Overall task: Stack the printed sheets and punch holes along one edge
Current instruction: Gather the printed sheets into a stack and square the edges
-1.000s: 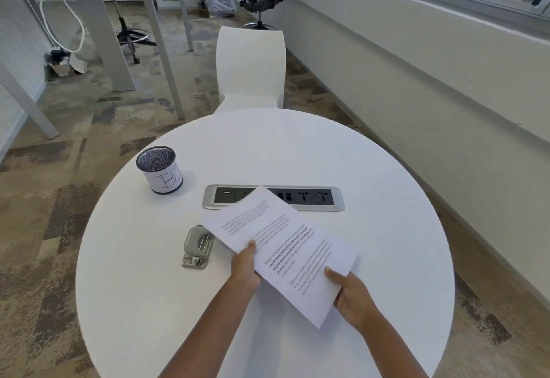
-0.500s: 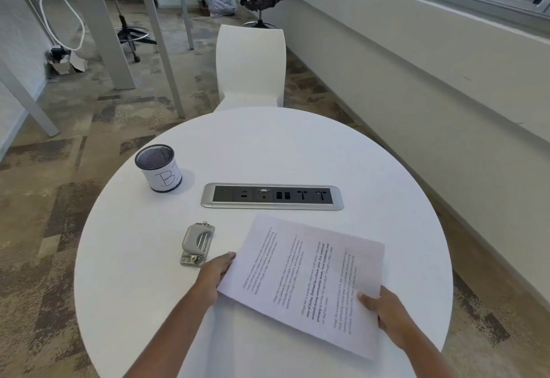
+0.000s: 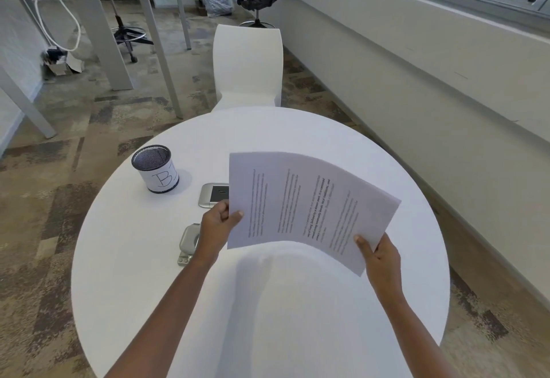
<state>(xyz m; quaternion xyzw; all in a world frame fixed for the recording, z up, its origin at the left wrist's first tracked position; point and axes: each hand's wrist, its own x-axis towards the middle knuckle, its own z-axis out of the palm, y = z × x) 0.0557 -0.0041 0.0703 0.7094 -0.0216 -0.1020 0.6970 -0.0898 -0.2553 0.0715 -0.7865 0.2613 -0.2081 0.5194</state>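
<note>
White sheets (image 3: 309, 211) with dark print, white round table (image 3: 208, 303), silver hole punch (image 3: 188, 242), mottled brown-beige carpet (image 3: 50, 228)

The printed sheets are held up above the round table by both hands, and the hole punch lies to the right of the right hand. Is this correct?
Not quite. In the head view the hole punch lies beside the left hand, left of the printed sheets. Both hands do hold them up; right hand.

Both forearms are showing bare to the frame edge, no sleeves. Left hand (image 3: 215, 225) and right hand (image 3: 382, 254) are wearing nothing: no gloves, rings, watch or bands.
</note>
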